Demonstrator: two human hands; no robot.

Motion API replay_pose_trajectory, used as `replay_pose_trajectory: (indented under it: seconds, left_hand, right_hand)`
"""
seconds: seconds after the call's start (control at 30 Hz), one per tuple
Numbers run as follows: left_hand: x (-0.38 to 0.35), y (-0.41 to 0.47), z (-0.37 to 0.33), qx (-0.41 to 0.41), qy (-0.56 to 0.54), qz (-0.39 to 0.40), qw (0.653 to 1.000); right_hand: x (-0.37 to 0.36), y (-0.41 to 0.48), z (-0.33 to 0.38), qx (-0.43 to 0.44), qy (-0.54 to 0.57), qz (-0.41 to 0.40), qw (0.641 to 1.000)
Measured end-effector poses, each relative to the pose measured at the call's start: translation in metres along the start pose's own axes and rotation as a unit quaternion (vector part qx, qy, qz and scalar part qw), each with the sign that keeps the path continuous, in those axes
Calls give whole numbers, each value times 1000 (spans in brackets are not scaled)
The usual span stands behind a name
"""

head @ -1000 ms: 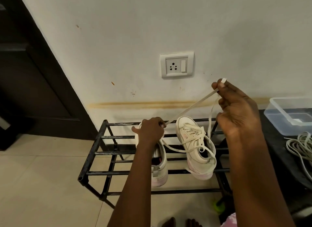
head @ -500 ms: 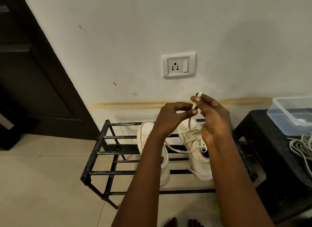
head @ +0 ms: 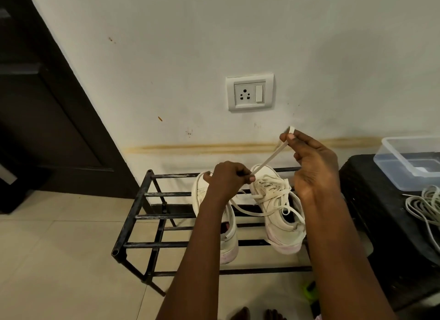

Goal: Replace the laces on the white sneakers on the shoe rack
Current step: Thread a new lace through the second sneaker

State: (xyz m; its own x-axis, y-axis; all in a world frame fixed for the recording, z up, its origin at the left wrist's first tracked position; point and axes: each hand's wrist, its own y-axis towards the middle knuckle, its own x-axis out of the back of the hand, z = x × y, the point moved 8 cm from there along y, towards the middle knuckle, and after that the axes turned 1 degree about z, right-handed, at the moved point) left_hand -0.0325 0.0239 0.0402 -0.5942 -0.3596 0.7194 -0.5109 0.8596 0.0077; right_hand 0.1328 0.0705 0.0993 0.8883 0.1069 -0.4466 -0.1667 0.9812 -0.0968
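Observation:
Two white sneakers stand on the black metal shoe rack (head: 133, 224). The left sneaker (head: 228, 238) is partly hidden behind my left arm. The right sneaker (head: 278, 215) carries loose white lacing. A flat white lace (head: 269, 159) stretches taut between my hands above the shoes. My left hand (head: 228, 179) pinches its lower part over the sneakers' toes. My right hand (head: 312, 162) pinches its upper end, raised to the right, with the lace tip sticking out above the fingers.
A dark stool (head: 390, 224) stands right of the rack, bearing a clear plastic box (head: 412, 162) and a coil of white laces (head: 426, 205). A wall socket (head: 250, 92) sits above the rack. A dark door (head: 35, 105) is at the left. Tiled floor (head: 59, 260) lies in front.
Half a second ago my hands met in front of the wall; now the left has dropped toward the sneakers and the right has pulled up and right, drawing the lace taut.

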Motion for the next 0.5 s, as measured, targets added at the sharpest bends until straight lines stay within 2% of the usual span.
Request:
replay_pose_trajectory:
  seconds: [0.5]
  left_hand:
    - [-14, 3, 33, 64, 106, 26, 992]
  right_hand:
    - [5, 1, 23, 78, -10, -1, 997]
